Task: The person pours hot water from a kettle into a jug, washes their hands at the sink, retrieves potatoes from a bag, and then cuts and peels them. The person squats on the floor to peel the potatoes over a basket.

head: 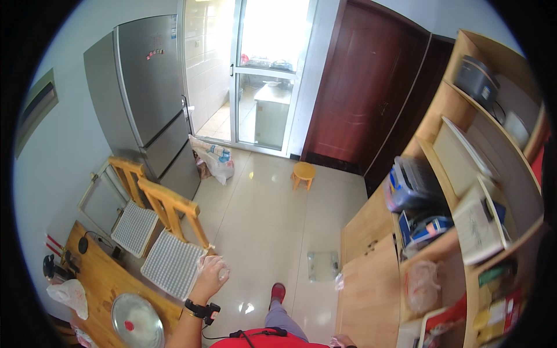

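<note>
My left hand [212,275] is raised in front of the nearer chair's seat, with its fingers curled around crumpled clear plastic film [224,265]. Whether the film is a thin bag or a loose glove is not plain. A black device on a band [203,311] sits on that wrist. Low at the bottom edge, my right hand [343,340] shows only in part beside my red top, with a bit of clear plastic at its fingers. Below the left forearm, a round metal lid [137,322] with a red knob lies on the wooden table [98,269].
Two wooden chairs [169,204] with grey woven seat pads stand at left, by a grey refrigerator [150,78]. A filled plastic sack [215,161] leans near the sliding glass door [265,78]. A small stool [303,174] and glass scale [322,266] stand on the floor. Wooden shelving [370,269] lines the right.
</note>
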Available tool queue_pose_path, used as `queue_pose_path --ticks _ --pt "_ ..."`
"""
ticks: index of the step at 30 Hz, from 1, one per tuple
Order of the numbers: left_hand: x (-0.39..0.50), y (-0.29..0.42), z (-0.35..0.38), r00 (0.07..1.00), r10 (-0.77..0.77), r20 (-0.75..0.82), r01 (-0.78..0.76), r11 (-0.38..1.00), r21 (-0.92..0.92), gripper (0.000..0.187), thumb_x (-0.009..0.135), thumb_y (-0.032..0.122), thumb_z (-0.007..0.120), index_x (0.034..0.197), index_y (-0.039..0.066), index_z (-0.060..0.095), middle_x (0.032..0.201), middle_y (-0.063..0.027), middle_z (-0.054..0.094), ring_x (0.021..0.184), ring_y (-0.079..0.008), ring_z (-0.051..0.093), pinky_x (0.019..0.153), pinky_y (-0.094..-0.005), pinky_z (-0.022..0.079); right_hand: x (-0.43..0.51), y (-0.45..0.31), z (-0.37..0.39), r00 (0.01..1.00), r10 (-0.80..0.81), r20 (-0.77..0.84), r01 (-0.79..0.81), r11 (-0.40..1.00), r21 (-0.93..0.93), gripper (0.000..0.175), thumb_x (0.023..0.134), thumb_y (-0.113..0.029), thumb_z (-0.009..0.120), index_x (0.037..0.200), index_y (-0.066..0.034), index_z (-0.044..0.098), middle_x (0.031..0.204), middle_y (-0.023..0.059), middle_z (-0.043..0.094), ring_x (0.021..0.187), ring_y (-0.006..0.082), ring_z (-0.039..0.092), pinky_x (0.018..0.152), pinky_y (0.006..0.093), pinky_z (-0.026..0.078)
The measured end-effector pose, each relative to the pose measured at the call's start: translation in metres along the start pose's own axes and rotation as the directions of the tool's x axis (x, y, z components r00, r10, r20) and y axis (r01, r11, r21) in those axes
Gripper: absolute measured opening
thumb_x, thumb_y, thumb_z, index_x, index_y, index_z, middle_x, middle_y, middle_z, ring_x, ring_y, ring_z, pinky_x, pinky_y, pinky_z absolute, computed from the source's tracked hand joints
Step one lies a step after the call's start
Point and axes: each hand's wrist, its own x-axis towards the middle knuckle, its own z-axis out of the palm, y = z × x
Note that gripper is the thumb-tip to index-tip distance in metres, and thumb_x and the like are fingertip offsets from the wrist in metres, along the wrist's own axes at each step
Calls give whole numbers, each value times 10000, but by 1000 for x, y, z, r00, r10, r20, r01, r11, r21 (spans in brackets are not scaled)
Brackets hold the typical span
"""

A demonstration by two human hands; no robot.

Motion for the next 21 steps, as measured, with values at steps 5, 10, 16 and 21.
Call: queue_pose_path --ticks 5,10,16,21 --pt "141 -36 24 992 -98 -81 99 995 8 94 782 141 673 813 103 593 880 -63 620 957 -288 569 1040 -548 304 103 -221 -27 948 -295 118 237 407 -882 397 904 -357 566 1020 -2 698 870 178 714 813 284 689 737 444 521" --pt "239 -84 33 942 -265 -207 270 963 -5 69 766 153 667 767 114 610 803 -51 616 920 -259 591 1072 -548 272 191 -487 -5 831 -550 85 452 578 -679 278 935 -238 573 998 17 661 914 162 703 793 224 698 701 369 545" --pt "334 -167 29 854 -456 -251 475 880 20 94 800 150 662 817 90 591 879 -75 614 974 -282 584 1119 -525 242 252 -721 50 833 -422 358 550 563 -617 263 956 -216 580 1153 -43 591 1075 172 695 867 270 700 738 384 553" --pt "478 -242 27 863 -420 -282 450 892 49 108 800 131 654 843 86 565 895 -75 594 981 -277 575 1123 -518 252 253 -828 113 958 -108 267 203 910 -362 307 981 -247 529 1223 -63 577 1143 137 681 1008 267 680 857 397 524"
